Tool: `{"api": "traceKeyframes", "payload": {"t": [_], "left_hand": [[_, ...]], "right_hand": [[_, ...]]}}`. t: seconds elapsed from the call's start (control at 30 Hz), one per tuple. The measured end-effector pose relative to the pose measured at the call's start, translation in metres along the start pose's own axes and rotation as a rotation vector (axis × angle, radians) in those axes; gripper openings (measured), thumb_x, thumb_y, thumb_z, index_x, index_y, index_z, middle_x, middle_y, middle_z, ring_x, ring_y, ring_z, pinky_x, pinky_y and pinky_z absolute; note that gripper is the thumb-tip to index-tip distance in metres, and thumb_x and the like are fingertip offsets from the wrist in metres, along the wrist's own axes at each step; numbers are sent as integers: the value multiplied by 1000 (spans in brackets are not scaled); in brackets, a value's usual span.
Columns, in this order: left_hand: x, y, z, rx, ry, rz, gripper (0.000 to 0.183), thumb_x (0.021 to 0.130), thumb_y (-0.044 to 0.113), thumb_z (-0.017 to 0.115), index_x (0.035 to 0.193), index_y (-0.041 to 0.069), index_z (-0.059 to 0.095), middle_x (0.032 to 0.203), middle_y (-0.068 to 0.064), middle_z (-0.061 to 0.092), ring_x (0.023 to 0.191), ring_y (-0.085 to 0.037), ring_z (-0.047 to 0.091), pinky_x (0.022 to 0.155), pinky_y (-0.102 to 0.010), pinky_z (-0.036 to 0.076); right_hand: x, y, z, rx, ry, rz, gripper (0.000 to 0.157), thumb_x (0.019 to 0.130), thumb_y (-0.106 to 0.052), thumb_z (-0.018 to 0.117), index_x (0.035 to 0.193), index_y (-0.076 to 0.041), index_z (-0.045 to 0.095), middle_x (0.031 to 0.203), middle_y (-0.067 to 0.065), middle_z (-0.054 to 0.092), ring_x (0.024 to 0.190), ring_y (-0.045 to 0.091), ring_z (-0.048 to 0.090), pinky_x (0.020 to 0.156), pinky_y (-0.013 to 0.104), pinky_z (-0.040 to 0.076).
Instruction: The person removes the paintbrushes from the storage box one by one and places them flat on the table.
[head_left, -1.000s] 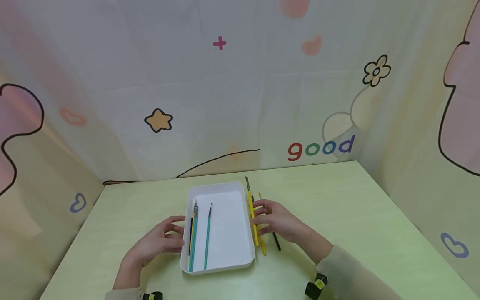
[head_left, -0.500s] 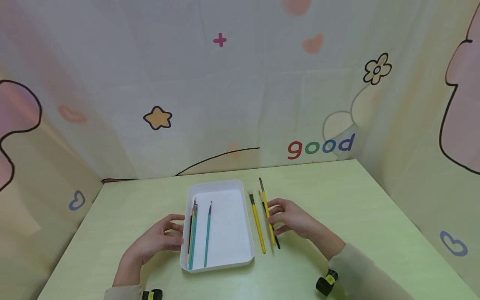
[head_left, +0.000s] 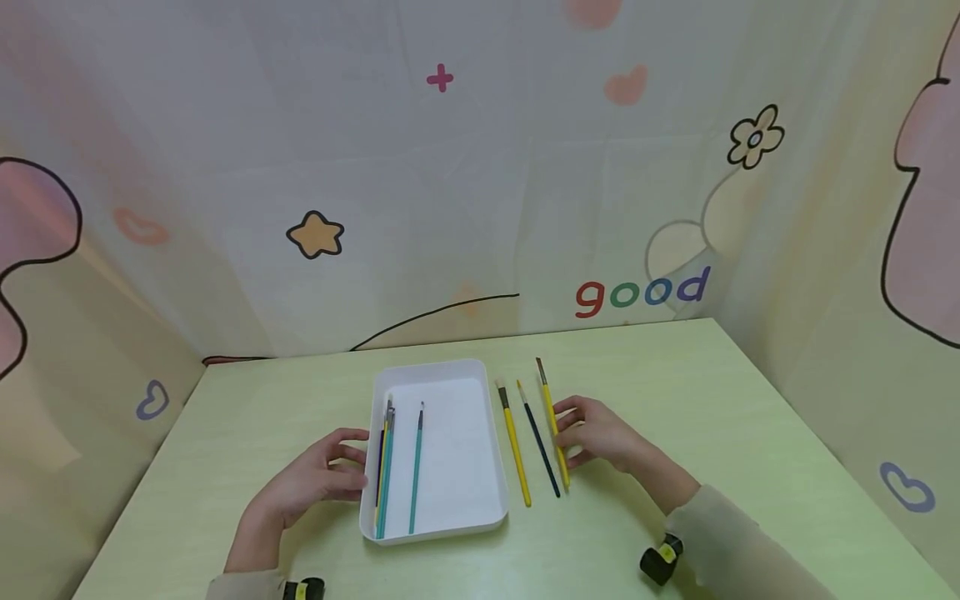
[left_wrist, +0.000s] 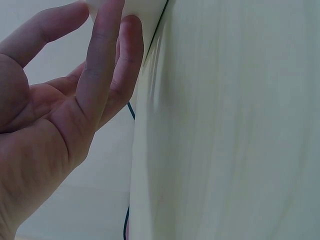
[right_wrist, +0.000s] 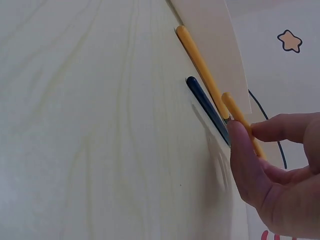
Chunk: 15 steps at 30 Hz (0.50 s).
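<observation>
My right hand (head_left: 600, 433) pinches a yellow-handled paintbrush (head_left: 548, 400) between thumb and fingers. In the right wrist view its rounded handle end (right_wrist: 234, 107) sticks up above the table. To its left lie a black-handled paintbrush (head_left: 538, 437) and another yellow paintbrush (head_left: 516, 446), side by side along the tray. My left hand (head_left: 322, 471) rests its fingertips against the left wall of the white tray (head_left: 465, 450), fingers loosely bent. Inside the tray, a teal paintbrush (head_left: 416, 471) lies apart from several thin brushes (head_left: 386, 475) bunched along the left wall.
The pale wood-grain table (head_left: 735, 433) extends to both sides of the tray. A printed curtain (head_left: 480, 208) hangs behind and around it. Each wrist wears a small black camera, such as the right wrist camera (head_left: 662, 558).
My right hand has carried the yellow paintbrush rightward from the tray's edge, past the other yellow brush and the black one. My left hand has stayed at the tray.
</observation>
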<state>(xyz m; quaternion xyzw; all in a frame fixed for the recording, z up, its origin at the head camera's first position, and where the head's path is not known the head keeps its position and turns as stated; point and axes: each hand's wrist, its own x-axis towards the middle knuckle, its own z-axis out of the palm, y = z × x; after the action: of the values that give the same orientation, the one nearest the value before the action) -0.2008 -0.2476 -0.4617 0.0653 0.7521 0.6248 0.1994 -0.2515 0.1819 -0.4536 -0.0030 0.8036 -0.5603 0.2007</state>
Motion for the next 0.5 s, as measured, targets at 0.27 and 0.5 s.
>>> {"api": "traceKeyframes", "payload": {"t": [0.27, 0.5], "left_hand": [[2, -1, 0, -14, -2, 1, 70, 90, 1, 73, 150, -2, 36, 126, -24, 52, 103, -31, 65, 87, -45, 60], [1, 0, 0, -1, -2, -8, 71, 90, 2, 74, 150, -2, 36, 127, -24, 52, 103, -31, 65, 87, -45, 60]], "right_hand": [[2, 2, 1, -115, 66, 34, 47, 88, 5, 72, 131, 3, 51, 104, 16, 55, 82, 27, 60, 63, 37, 62], [-1, 5, 5, -177, 82, 15, 45, 87, 5, 72, 128, 6, 54, 98, 15, 57, 76, 25, 62, 61, 37, 62]]}}
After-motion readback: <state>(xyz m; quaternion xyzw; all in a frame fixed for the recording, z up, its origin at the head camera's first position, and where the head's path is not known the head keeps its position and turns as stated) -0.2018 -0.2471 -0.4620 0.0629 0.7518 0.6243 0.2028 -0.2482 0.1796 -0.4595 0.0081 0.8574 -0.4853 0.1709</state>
